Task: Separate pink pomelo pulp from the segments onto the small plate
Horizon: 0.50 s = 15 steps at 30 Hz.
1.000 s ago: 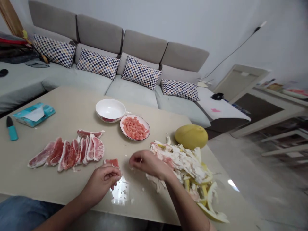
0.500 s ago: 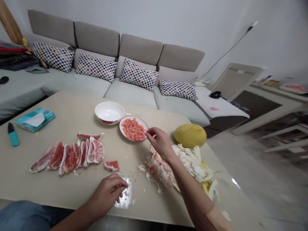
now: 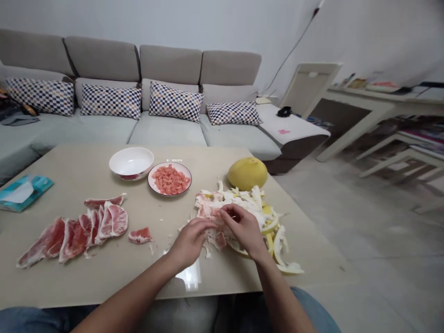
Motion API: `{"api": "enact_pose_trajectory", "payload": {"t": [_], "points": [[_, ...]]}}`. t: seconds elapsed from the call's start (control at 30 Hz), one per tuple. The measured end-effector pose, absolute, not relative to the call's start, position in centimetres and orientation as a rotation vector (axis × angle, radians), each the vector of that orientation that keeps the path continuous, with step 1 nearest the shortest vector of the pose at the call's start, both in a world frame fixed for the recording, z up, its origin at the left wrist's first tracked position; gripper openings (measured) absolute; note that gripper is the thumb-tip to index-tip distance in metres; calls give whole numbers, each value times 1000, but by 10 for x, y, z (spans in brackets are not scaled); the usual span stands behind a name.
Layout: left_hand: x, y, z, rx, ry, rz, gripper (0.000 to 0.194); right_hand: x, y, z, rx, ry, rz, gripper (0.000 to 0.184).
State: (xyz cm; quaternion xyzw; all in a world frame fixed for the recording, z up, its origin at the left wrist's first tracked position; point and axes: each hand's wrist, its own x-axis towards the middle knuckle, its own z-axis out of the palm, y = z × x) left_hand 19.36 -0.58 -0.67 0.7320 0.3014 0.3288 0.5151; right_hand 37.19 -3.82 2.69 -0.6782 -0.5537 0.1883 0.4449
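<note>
Both hands, left hand (image 3: 192, 238) and right hand (image 3: 243, 226), fingers pinched on a pomelo scrap at peel pile (image 3: 243, 203), near right of desk (image 3: 86, 166). Plate of flesh (image 3: 169, 179) partly filled; segments (image 3: 74, 229) left unpeeled, whole pomelo (image 3: 247, 173) untouched.

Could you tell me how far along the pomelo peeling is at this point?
Done: a plate of pulp bits and a large peel pile. In hand: the left hand and right hand meet at the pile's near edge. Left: a row of segments, one loose piece and a whole pomelo.
</note>
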Motion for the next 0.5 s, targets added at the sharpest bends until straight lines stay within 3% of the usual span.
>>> {"api": "enact_pose_trajectory", "payload": {"t": [0.23, 0.37, 0.5], "points": [[172, 7, -8, 1862, 858, 767, 22, 378, -48, 31, -1665, -1332, 478, 17], [120, 26, -3, 2190, 1037, 742, 40, 374, -48, 26, -1641, -1325, 508, 17], [62, 38, -5, 2347, 1232, 501, 39, 364, -47, 21, -1603, -1387, 554, 20]]}}
